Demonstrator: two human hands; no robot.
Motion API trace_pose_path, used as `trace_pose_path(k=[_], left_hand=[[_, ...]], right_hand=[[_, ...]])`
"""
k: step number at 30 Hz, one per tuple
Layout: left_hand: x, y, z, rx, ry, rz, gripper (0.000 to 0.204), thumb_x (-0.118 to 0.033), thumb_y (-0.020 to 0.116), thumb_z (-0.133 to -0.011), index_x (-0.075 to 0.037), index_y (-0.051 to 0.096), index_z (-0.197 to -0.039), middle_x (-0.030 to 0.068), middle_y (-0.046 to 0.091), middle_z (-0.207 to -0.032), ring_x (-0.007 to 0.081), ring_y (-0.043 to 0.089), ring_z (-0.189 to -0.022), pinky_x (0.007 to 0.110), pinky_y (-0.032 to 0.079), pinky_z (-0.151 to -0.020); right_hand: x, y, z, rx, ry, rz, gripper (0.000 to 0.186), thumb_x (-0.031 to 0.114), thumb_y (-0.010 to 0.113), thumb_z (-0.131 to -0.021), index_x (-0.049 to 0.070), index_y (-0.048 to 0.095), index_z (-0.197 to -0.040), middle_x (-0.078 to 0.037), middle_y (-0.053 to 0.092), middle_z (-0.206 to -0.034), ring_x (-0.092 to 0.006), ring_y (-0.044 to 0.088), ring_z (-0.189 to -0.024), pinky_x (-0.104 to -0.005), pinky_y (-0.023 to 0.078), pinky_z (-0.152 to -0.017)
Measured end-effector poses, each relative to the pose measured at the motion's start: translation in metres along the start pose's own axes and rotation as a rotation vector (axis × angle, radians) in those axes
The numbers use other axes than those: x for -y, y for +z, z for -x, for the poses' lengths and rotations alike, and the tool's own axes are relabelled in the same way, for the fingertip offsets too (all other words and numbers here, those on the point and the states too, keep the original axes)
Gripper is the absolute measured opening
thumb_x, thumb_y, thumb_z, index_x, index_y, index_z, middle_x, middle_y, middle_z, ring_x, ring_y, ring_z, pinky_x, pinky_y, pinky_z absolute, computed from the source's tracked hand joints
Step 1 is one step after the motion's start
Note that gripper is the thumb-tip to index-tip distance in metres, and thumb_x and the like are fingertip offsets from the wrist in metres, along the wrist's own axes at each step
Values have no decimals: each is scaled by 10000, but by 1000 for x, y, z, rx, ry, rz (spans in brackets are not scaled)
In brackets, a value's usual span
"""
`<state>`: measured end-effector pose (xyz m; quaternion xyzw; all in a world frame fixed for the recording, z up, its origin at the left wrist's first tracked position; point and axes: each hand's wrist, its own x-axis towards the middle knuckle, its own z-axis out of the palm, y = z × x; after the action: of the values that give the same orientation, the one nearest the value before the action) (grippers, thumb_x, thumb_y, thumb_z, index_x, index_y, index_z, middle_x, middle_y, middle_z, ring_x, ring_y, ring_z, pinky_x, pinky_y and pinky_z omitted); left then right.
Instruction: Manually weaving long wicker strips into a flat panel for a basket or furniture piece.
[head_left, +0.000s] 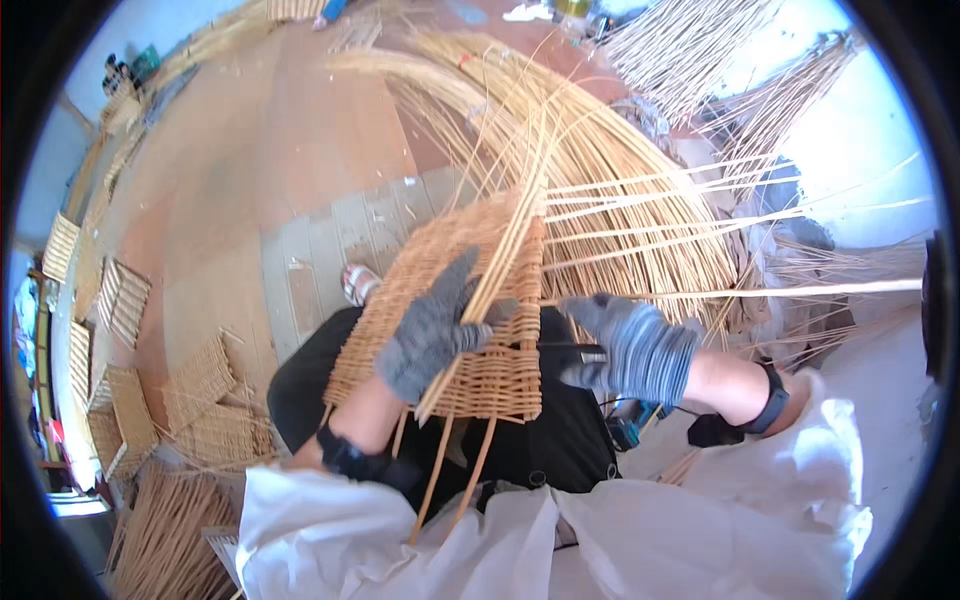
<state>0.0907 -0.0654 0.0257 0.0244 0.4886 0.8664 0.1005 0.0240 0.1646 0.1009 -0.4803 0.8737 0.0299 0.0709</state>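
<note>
A woven wicker panel (440, 250) rests across my lap, with stakes jutting from its right side and lower edge. My left hand (425, 335), in a grey glove, is closed round a bundle of wicker rods (510, 245) lying slantwise over the panel. At the panel's right edge is my right hand (635, 345), in a grey striped glove. Between its thumb and fingers is a thin dark tool (572, 346), pointing left into the weave; its handle is hidden. One thicker pale rod (780, 291) runs from the panel's edge past the right hand.
A large heap of loose wicker rods (640, 200) spreads beyond the panel, with more bundles (690, 45) against the far-right wall. Woven pieces (125, 415) and a rod pile (170, 530) lie at left. A blue tool (625, 425) is beside my right thigh.
</note>
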Motion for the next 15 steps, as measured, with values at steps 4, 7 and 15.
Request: trace_pose_path(k=[4,7,15], left_hand=[[-38,57,32,134,-107,-6,640,-51,692,-720,-22,390,-1284,133,512,-1180,243,539,-1058,342,434,-922],[-32,57,39,117,-243,27,552,-89,665,-764,-14,421,-1253,120,541,-1142,216,564,-1012,329,466,-881],[-46,21,18,-198,77,-234,449,-73,520,-854,-58,399,-1286,129,571,-1075,160,621,-761,233,531,-641]], right_hand=[[-10,-18,-30,21,392,-1612,454,396,651,-781,-8,585,-976,-59,568,-649,-152,554,-523,-240,478,-486],[-23,-17,-25,17,189,-1528,421,351,614,-813,-33,582,-983,-120,625,-781,-151,611,-622,-222,495,-522],[-42,-1,140,-98,291,-1305,464,308,429,-921,2,354,-1262,-225,418,-1208,-237,594,-952,-300,556,-649]])
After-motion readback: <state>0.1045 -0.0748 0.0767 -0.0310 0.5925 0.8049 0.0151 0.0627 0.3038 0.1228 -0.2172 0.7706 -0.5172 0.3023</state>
